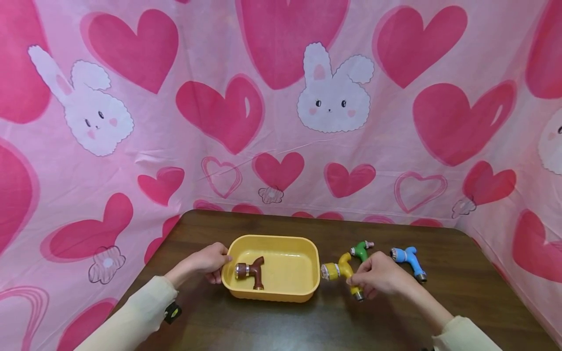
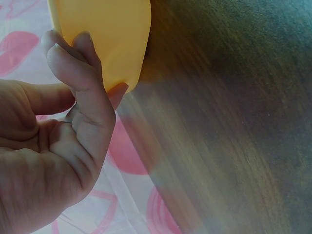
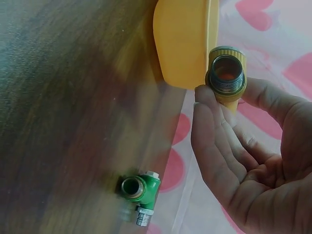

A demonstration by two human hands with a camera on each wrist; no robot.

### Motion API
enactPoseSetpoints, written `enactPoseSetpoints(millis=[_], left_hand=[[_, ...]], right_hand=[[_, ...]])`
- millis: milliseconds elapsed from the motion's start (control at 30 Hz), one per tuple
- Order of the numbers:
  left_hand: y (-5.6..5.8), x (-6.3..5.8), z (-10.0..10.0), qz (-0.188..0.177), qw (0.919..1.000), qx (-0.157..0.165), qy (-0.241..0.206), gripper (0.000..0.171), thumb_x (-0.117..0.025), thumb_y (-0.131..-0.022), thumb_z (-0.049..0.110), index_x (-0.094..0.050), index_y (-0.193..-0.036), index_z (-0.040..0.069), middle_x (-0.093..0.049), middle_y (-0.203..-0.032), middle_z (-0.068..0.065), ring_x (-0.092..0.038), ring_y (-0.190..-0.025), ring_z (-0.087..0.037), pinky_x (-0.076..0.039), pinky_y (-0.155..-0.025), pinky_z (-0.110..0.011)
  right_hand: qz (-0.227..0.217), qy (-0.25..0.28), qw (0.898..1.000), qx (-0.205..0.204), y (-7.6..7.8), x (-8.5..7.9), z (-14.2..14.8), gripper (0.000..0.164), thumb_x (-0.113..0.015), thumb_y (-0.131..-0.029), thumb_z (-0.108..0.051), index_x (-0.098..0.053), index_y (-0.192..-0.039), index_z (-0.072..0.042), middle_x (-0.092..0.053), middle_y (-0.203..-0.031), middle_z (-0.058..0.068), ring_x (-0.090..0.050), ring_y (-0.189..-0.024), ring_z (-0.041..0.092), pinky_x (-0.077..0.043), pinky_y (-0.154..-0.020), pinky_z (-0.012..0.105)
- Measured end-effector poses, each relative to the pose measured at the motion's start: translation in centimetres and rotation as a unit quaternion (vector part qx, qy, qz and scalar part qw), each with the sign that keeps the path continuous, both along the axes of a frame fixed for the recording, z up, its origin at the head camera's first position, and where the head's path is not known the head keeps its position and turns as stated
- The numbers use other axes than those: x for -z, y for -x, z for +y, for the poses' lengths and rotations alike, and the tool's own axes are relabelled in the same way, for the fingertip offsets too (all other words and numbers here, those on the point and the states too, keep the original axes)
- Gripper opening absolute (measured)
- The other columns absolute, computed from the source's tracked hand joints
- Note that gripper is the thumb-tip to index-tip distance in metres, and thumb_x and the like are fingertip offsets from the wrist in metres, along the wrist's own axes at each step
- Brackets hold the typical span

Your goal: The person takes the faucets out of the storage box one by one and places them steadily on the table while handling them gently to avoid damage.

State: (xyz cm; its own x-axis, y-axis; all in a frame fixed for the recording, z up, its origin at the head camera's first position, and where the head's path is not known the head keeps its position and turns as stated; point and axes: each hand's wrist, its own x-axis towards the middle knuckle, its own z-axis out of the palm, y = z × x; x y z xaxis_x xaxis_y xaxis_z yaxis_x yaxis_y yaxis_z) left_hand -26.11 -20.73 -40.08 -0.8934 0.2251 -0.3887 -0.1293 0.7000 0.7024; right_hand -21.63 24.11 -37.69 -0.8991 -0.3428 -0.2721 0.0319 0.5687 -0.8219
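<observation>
A yellow plastic tray (image 1: 290, 296) stands on the table, and my left hand (image 1: 213, 261) holds its left end by the rim. In the left wrist view the fingers of the left hand (image 2: 78, 117) are bent against the tray's end wall (image 2: 117, 39). Inside the tray lies a brown faucet (image 1: 256, 274). My right hand (image 1: 379, 275) pinches a yellow faucet (image 1: 345, 269) just right of the tray. Its threaded end (image 3: 226, 73) faces the right wrist camera, between the thumb and fingertips of the right hand (image 3: 239, 156).
Behind the right hand lies a green faucet (image 1: 361, 250), partly hidden in the head view. Farther right a blue faucet (image 1: 410, 261) rests on the dark wooden table (image 1: 246, 324). A pink curtain (image 1: 281, 141) with hearts and rabbits hangs around the table's back and sides.
</observation>
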Motion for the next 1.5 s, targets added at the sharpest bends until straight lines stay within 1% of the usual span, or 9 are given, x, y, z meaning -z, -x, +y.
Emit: enactPoseSetpoints(millis=[233,533,833,1067,1333,1500], left_hand=[[0.0,-0.1,0.0,0.006,0.9999,0.000,0.008,0.018,-0.053,-0.109,0.006,-0.066,-0.102,-0.004,-0.062,-0.059,-0.012,-0.058,-0.043,-0.015,-0.057,-0.045,-0.030],[0.0,0.1,0.0,0.004,0.9999,-0.004,0.009,0.019,-0.052,-0.109,0.006,-0.066,-0.101,-0.004,-0.062,-0.059,-0.012,-0.058,-0.044,-0.015,-0.057,-0.045,-0.030],[0.0,0.1,-0.1,0.007,0.9999,-0.003,0.010,0.018,-0.052,-0.109,0.006,-0.066,-0.102,-0.004,-0.062,-0.059,-0.012,-0.058,-0.043,-0.015,-0.057,-0.045,-0.030],[0.1,0.1,-0.1,-0.001,0.9999,-0.002,0.010,0.017,-0.054,-0.109,0.007,-0.066,-0.105,-0.004,-0.063,-0.061,-0.013,-0.058,-0.043,-0.015,-0.057,-0.046,-0.030],[0.0,0.1,0.0,0.005,0.9999,0.000,0.009,0.019,-0.053,-0.109,0.007,-0.067,-0.105,-0.004,-0.063,-0.060,-0.012,-0.058,-0.043,-0.015,-0.057,-0.045,-0.030],[0.0,0.1,0.0,0.006,0.9999,0.002,0.012,0.018,-0.053,-0.109,0.007,-0.067,-0.104,-0.004,-0.063,-0.060,-0.012,-0.058,-0.043,-0.015,-0.057,-0.046,-0.030]], right_hand=[[0.003,0.006,1.000,-0.001,-0.4,0.5,0.7,0.020,-0.082,-0.092,-0.020,-0.080,-0.084,-0.001,-0.069,-0.068,0.006,-0.072,-0.063,0.024,-0.064,-0.062,0.044],[0.000,0.007,1.000,-0.003,-0.8,1.3,1.5,0.020,-0.081,-0.092,-0.019,-0.080,-0.084,-0.001,-0.068,-0.068,0.005,-0.071,-0.064,0.022,-0.064,-0.062,0.044],[-0.006,-0.006,1.000,0.015,-1.0,1.6,1.9,0.021,-0.082,-0.092,-0.019,-0.080,-0.084,-0.001,-0.068,-0.068,0.004,-0.070,-0.063,0.020,-0.064,-0.061,0.043],[-0.011,0.004,1.000,0.022,-1.3,2.1,2.2,0.020,-0.082,-0.091,-0.018,-0.079,-0.083,0.000,-0.068,-0.067,0.003,-0.070,-0.062,0.020,-0.064,-0.062,0.045],[-0.015,0.015,1.000,0.016,-1.5,2.8,2.9,0.020,-0.081,-0.092,-0.016,-0.078,-0.081,0.000,-0.067,-0.066,0.003,-0.067,-0.060,0.017,-0.064,-0.060,0.041],[-0.022,0.007,0.999,0.022,-1.7,3.3,3.4,0.020,-0.080,-0.092,-0.016,-0.078,-0.081,0.000,-0.066,-0.066,0.002,-0.066,-0.059,0.015,-0.064,-0.059,0.039]])
